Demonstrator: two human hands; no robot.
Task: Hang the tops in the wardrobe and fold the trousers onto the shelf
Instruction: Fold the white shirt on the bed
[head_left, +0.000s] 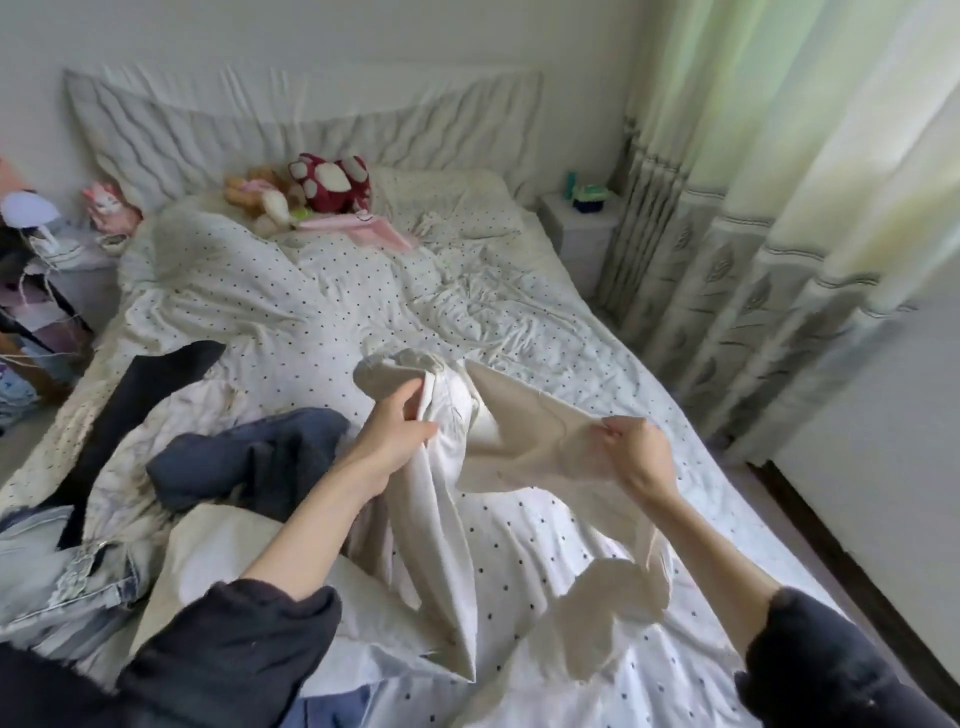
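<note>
Bed (519, 291): clothes pile (171, 467) on its left part
Soft toys (311, 192): behind, by the headboard (260, 119)
Curtains (779, 234): right of bed

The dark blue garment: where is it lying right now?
In the head view, the dark blue garment lies crumpled on the bed's left side, just left of the left hand, between the black garment and the light jeans.

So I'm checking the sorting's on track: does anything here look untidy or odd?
Nothing damaged. The cream garment hangs bunched between the left hand and right hand, while the dark garments and jeans lie crumpled on the bed, unfolded.
</note>
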